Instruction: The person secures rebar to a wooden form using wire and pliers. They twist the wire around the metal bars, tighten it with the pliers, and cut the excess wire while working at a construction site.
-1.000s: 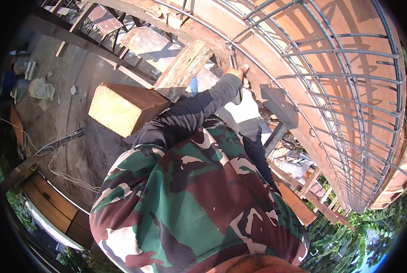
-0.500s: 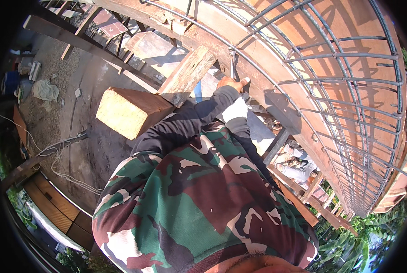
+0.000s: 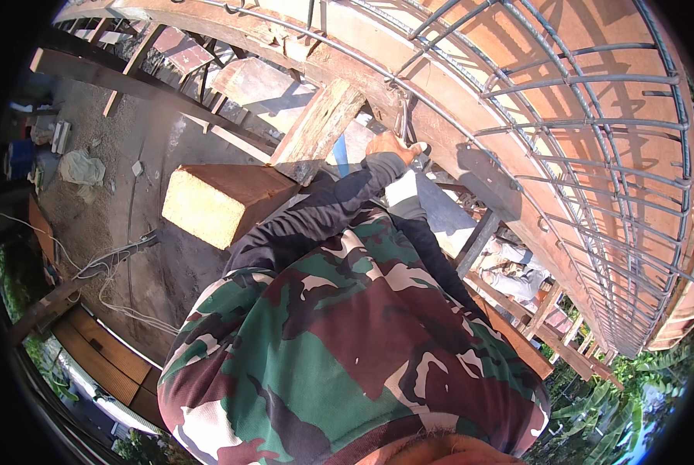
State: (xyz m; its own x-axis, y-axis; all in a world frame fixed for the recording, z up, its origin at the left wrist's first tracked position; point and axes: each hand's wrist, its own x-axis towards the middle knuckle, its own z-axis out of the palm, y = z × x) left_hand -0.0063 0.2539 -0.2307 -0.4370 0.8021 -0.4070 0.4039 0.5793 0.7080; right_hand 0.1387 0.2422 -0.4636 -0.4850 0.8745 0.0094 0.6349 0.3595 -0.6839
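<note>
My left hand (image 3: 388, 145) is closed beside the long timber form edge (image 3: 432, 139), thumb stretched to the right. A thin metal bar (image 3: 402, 116) rises from it against the timber; its lower end is hidden. My right sleeve (image 3: 409, 198), bright with sun near the cuff, reaches up beneath the left wrist. The right hand itself is covered by the left, so its fingers do not show. Just left of my hands a rough wooden block (image 3: 324, 124) slants against the form. Below it a thick beam (image 3: 207, 205) points its pale sawn end at me.
A cage of steel reinforcing bars (image 3: 587, 124) lies inside the plywood form at the right. Lower down at the left are concrete ground, loose cables (image 3: 103, 267) and a pale sack (image 3: 82, 167). A wooden brace (image 3: 479, 240) stands below right. Leaves (image 3: 595, 411) fill the lower right.
The view has shifted slightly, with the bar cage lying a little higher. The metal bar near my left hand has tilted slightly. The left hand stays closed at the timber.
</note>
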